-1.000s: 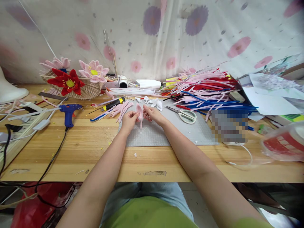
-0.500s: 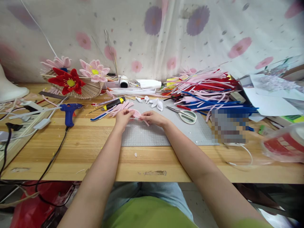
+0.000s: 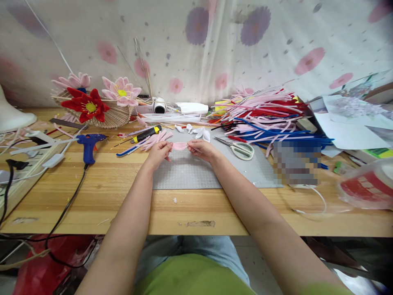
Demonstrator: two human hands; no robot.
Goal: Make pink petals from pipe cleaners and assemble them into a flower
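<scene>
A small pink fuzzy strip piece [image 3: 179,146] is stretched between my two hands above the grey cutting mat [image 3: 190,174]. My left hand [image 3: 161,153] pinches its left end, and my right hand [image 3: 199,149] pinches the right end. Just behind my left hand lie cut pink strips [image 3: 157,140] and a black-and-yellow utility knife [image 3: 146,134]. White petal-like pieces [image 3: 202,134] rest behind my right hand. Scissors with pale green handles [image 3: 242,150] lie to the right on the mat.
A blue glue gun [image 3: 89,147] with a black cord stands at the left, before a basket with fuzzy flowers [image 3: 90,107]. Piled pink, red and blue stems [image 3: 264,114] fill the back right. A red-and-white tub [image 3: 368,186] is at the far right.
My hands have moved slightly apart, and the pink piece now spans straight between them. The loose end that hung below my right hand no longer shows.
</scene>
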